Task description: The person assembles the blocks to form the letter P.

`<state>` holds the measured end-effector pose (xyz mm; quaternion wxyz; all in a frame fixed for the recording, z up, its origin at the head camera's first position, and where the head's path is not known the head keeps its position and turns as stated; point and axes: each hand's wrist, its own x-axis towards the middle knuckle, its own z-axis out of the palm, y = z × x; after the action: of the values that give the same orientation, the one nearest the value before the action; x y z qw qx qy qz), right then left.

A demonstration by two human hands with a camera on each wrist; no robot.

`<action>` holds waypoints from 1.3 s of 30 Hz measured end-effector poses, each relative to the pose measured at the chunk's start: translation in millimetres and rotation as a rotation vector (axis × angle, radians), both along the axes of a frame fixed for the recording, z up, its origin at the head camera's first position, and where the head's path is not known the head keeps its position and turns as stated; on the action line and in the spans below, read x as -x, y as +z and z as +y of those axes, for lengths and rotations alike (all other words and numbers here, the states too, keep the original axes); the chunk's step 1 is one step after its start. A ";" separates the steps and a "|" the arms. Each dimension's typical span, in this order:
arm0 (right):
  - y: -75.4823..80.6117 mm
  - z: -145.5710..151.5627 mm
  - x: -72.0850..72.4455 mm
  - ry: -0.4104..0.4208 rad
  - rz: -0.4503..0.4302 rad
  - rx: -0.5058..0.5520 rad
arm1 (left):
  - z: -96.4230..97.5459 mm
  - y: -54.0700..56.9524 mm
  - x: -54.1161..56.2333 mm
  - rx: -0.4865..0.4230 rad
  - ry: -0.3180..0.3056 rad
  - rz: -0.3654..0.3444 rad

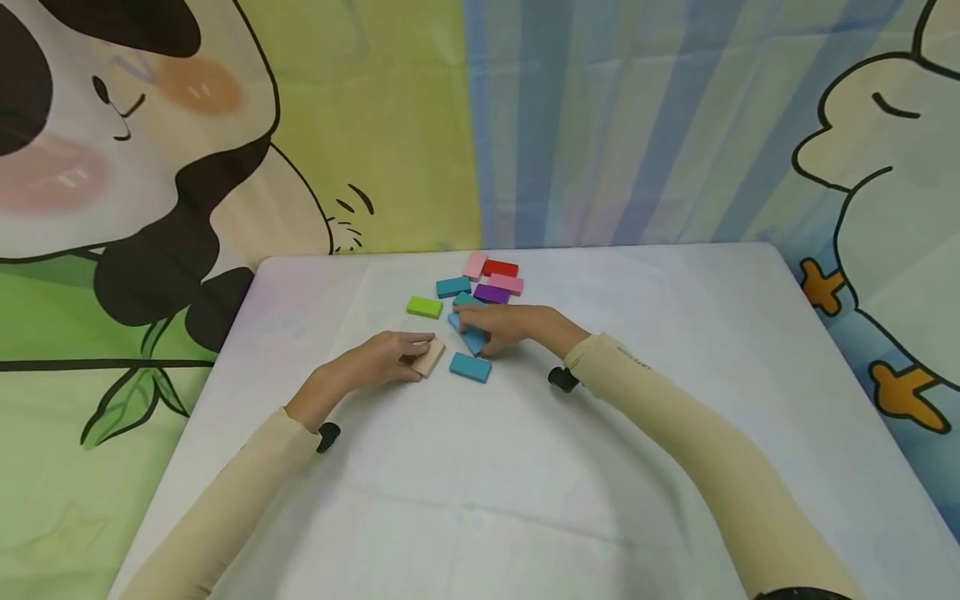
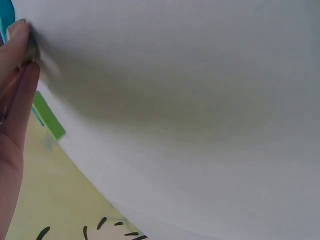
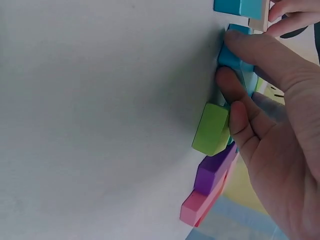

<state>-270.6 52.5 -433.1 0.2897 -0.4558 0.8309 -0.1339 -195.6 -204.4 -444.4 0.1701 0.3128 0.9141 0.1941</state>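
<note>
My left hand (image 1: pixel 390 357) pinches a beige wooden block (image 1: pixel 431 358) between thumb and fingers. In the left wrist view that block (image 2: pixel 31 50) is mostly covered by the fingertips. To its right, my right hand (image 1: pixel 504 325) grips a light blue block (image 1: pixel 472 335) lying slantwise, thumb at the near end and fingers toward the far end. The right wrist view shows the thumb on this blue block (image 3: pixel 235 47), with a green block (image 3: pixel 211 129) right beside the other fingertips. Another blue block (image 1: pixel 470 367) lies just in front, between the hands.
Beyond the hands lie a lime green block (image 1: pixel 424 307), a blue block (image 1: pixel 453 287), a teal block (image 1: pixel 467 298), a purple block (image 1: pixel 492 293), a red block (image 1: pixel 500 267) and two pink ones, one a pink block (image 1: pixel 506 284). A patterned curtain (image 1: pixel 600 125) hangs behind the white table (image 1: pixel 480 500).
</note>
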 end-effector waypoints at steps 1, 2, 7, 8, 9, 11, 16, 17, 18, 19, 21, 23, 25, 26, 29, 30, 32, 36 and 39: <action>-0.4 -1.1 0.1 0.003 -0.001 0.004 | -1.8 -1.1 -1.3 -0.007 -0.001 0.010; -0.6 -2.3 0.0 0.005 -0.001 0.008 | -3.2 -2.2 -2.5 -0.016 -0.003 0.025; -1.8 -6.9 -1.6 -0.014 0.040 0.038 | -8.8 -6.4 -7.9 -0.021 0.013 0.089; -1.7 -7.5 -2.5 -0.026 0.053 0.045 | -11.7 -7.1 -9.6 -0.012 0.019 0.105; -1.8 -7.9 -3.3 -0.043 0.064 0.055 | -16.3 -7.5 -12.0 -0.006 0.031 0.115; -0.5 -12.9 -5.8 -0.088 0.081 0.087 | -32.8 -5.1 -21.9 0.002 0.076 0.132; 2.9 -42.1 -9.9 -0.227 0.120 0.262 | -99.0 8.8 -53.4 -0.049 0.210 0.150; 3.5 -52.3 -10.9 -0.244 0.126 0.298 | -111.4 11.1 -58.5 -0.058 0.229 0.161; 2.9 -63.9 -12.1 -0.257 0.135 0.323 | -123.2 12.5 -63.0 -0.062 0.240 0.169; 3.0 -76.4 -14.4 -0.267 0.140 0.335 | -132.6 13.1 -67.1 -0.060 0.244 0.183; 2.4 -103.0 -20.0 -0.271 0.139 0.342 | -146.8 13.6 -75.6 -0.037 0.243 0.199; 1.0 -129.5 -27.0 -0.255 0.148 0.327 | -156.6 12.5 -84.0 -0.030 0.225 0.204; -0.6 -153.0 -33.9 -0.239 0.169 0.310 | -162.9 10.2 -90.1 -0.032 0.197 0.221; -1.5 -163.3 -36.9 -0.231 0.182 0.304 | -165.1 8.7 -92.2 -0.044 0.184 0.235; -5.4 -189.3 -44.7 -0.204 0.214 0.290 | -169.3 4.4 -96.8 -0.095 0.141 0.269; -7.0 -196.4 -47.3 -0.196 0.221 0.285 | -170.2 3.1 -97.9 -0.107 0.124 0.282; -10.5 -207.6 -52.5 -0.183 0.227 0.267 | -171.3 0.8 -100.0 -0.128 0.107 0.285; -16.7 -220.9 -61.6 -0.206 0.248 0.229 | -170.8 -2.7 -102.7 -0.129 0.117 0.266; -20.1 -225.4 -66.4 -0.220 0.287 0.223 | -170.0 -4.1 -104.4 -0.121 0.150 0.251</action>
<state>-204.1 -172.9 -453.2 0.0997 -0.4059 0.8884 -0.1897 -91.2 -374.3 -448.6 0.0205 0.2752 0.9355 0.2205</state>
